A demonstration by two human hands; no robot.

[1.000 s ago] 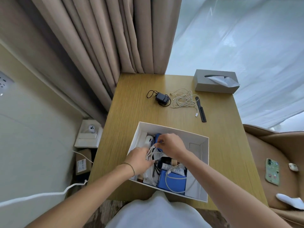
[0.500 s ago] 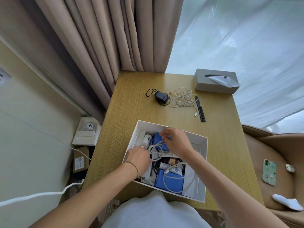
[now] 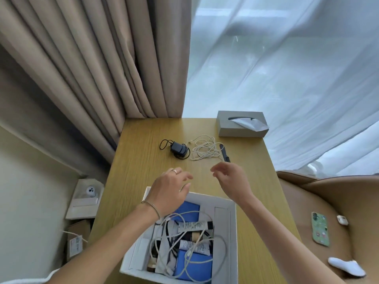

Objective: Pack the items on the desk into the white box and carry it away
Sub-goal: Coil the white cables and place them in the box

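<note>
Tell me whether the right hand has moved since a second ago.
Yes. The right hand has left the white box and moved toward the white cable farther along the desk.

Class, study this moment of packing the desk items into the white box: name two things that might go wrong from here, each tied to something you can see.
1. The white cable lies in a loose tangle touching the black comb; lifting it may drag the comb along or off the desk.
2. Cable loops in the white box rise near its rim; they might snag the left hand or right hand, or spill when it is carried.
</note>
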